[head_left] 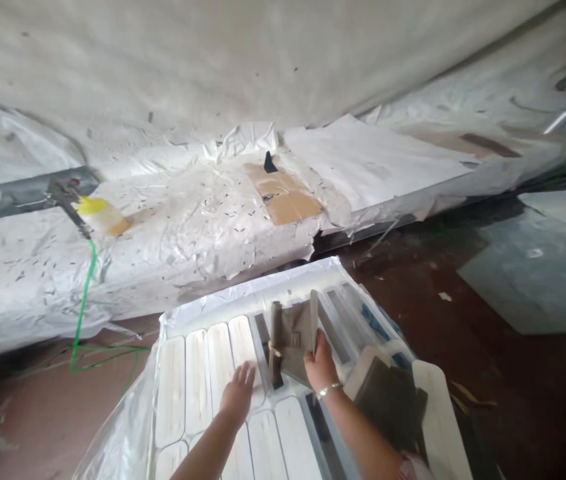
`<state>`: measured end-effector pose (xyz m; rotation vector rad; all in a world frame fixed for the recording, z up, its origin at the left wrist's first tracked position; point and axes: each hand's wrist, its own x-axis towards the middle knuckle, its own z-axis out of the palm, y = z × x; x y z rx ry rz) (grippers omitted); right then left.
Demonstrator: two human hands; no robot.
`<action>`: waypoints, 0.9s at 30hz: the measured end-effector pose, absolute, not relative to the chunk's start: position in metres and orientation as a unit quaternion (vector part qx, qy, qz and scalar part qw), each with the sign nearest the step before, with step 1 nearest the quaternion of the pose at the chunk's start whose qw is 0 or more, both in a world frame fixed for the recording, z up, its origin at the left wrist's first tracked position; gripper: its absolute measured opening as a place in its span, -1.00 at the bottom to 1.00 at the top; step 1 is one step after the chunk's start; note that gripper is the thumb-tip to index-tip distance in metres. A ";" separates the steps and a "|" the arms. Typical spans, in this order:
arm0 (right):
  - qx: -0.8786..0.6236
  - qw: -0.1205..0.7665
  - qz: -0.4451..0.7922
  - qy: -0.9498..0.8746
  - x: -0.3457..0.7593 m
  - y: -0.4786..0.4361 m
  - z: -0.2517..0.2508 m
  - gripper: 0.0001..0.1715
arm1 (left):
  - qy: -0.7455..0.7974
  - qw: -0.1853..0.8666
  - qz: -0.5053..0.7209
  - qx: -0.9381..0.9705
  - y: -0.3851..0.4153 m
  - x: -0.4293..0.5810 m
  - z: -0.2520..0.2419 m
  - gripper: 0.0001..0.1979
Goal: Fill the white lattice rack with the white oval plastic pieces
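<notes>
A white rack of long, round-ended slats lies wrapped in clear plastic at the bottom of the view. Above it stands a grey-brown moulded piece with a narrow upright strip and a yellowish tie at its left side. My right hand, with a metal bangle on the wrist, grips the lower edge of this piece. My left hand is open, its fingers spread just above the white slats and touching nothing else. A dark brown slab lies on a pale board beyond my right forearm.
A plastic-sheeted bench runs across the view, holding a yellow-capped bottle, a cardboard patch and a metal bracket. A green cable hangs from it. A grey sheet lies on the dark floor at right.
</notes>
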<state>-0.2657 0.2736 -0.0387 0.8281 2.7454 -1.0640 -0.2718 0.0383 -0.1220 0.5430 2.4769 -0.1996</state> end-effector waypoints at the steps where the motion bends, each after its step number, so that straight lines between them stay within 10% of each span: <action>1: 0.271 0.033 -0.345 0.898 -0.279 0.264 -0.045 -0.22 | 0.931 0.291 -0.070 0.207 0.039 -0.274 -0.124 -0.28; 14: 0.273 0.084 -0.173 0.943 -0.277 0.190 -0.094 -0.05 | 0.953 0.214 0.074 0.202 0.032 -0.284 -0.113 -0.53; 20: 0.258 0.004 -0.217 0.941 -0.270 0.172 -0.143 -0.03 | 0.871 0.269 0.410 0.028 0.055 -0.306 -0.111 -0.68; 27: 0.217 0.015 -0.361 0.907 -0.278 0.185 -0.181 -0.38 | 0.801 0.342 0.472 -0.137 0.074 -0.333 -0.130 -0.73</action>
